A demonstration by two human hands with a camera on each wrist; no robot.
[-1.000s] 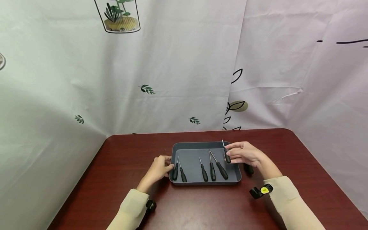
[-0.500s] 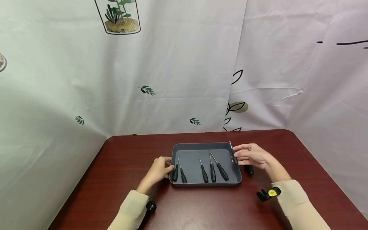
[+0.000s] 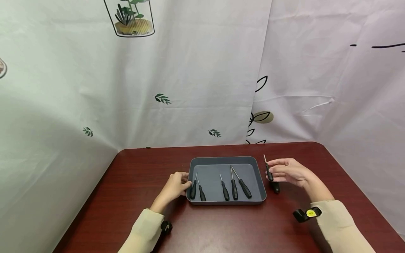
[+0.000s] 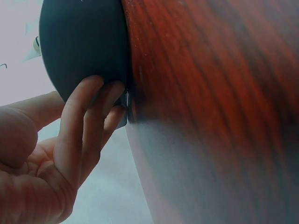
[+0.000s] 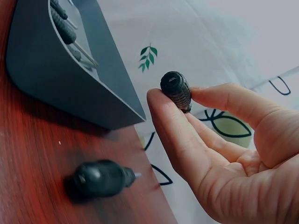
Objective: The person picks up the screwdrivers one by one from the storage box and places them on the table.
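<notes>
My right hand pinches a small black-handled screwdriver between thumb and fingers, just past the tray's right side, shaft pointing up and away. In the right wrist view the handle's butt end faces the camera. Below it a thicker black screwdriver lies on the table beside the tray. With its thumb at the rim and fingers against the outer wall, my left hand grips the left side of the grey tray. Several black screwdrivers lie inside the tray, among them one screwdriver at the right.
The tray stands on a dark red-brown table, whose far edge meets a white printed curtain. A black wrist device sits on each sleeve.
My right hand has carried the screwdriver rightward, from above the tray's right part to beyond its right rim. The left hand and the tray have stayed in place.
</notes>
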